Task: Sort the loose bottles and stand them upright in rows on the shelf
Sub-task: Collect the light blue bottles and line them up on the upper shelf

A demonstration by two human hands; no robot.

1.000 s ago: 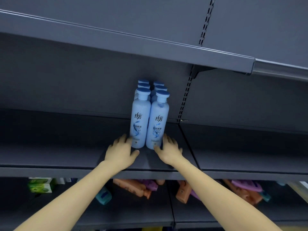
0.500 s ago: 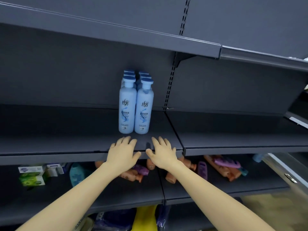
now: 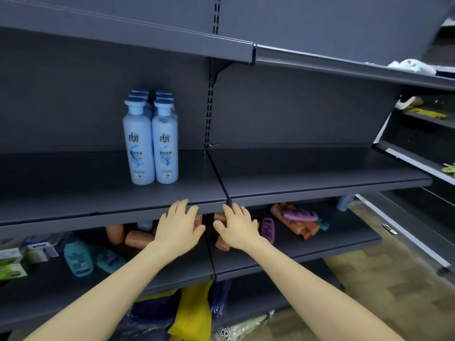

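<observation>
- The pale blue bottles (image 3: 164, 148) stand upright on the middle shelf (image 3: 307, 173) in two tight files. These run back from the front pair toward the rear panel, with at least three caps showing in each.
- They appear to be the only sorted block. No other bottles stand on the shelf to the right of them.
- Directly below them and to the right, on the lower shelf (image 3: 344, 244), orange bottles (image 3: 293, 223) and purple bottles (image 3: 299, 214) lie jumbled on their sides.
- Below and left of the blue block, teal bottles (image 3: 78, 259) also lie flat.
- Far to the lower right, a small pale blue bottle (image 3: 344, 201) sits half hidden under the shelf edge.
- The left hand (image 3: 178, 230) hovers just below and right of the blue block, at the shelf's front lip, with fingers straight and spread and nothing in it.
- The right hand (image 3: 237, 230) is beside it, farther right, equally flat and empty.
- By my judgement the job is early: one kind is lined up, while orange, purple and teal all remain to be lifted and stood in rows.
- Furthest out, small boxes (image 3: 12, 264) sit low on the left, and a yellow bag (image 3: 194, 311) lies beneath everything.
</observation>
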